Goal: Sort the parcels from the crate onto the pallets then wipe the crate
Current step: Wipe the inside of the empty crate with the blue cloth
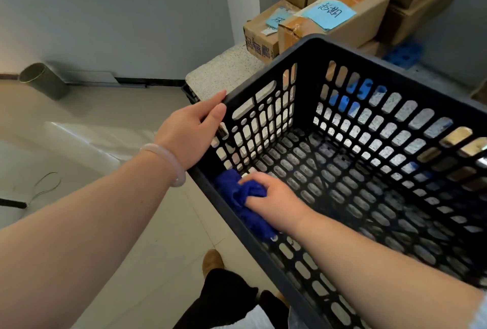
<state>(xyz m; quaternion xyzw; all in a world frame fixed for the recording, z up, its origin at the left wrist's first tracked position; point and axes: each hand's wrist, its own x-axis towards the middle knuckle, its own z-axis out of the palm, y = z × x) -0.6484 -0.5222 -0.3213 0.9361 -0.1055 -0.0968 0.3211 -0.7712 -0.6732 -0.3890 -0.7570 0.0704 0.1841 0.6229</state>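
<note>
While a black slotted plastic crate (395, 70) stands by a speckled counter (224, 70) (whether it rests on it cannot be told), a person, seen from their own head, leans over it and wipes. Only a cloth lies inside the crate. Cardboard parcels (337, 23) with blue paper labels stand stacked beyond it on a blue pallet (403, 54), so the sorting looks done and wiping is the step in hand.

The left hand (188, 131), with a pale bangle (168, 162) on its wrist, holds the crate's near left corner. Its grip is closed over the rim, thumb lying along the top edge. The right hand (274, 201) reaches inside, its grip bunched round a blue cloth (232, 191), pressing it low into the near left corner where the wall meets the base.

To do this well, the left hand should hold the rim firm so the crate does not slide under the push. The cloth would likely cover more if spread flat rather than wadded. The slots may snag its pile, so strokes along the ribs seem wiser. The far wall and right side lie well apart from the cloth and would need a longer reach or a turn of the crate.
</note>
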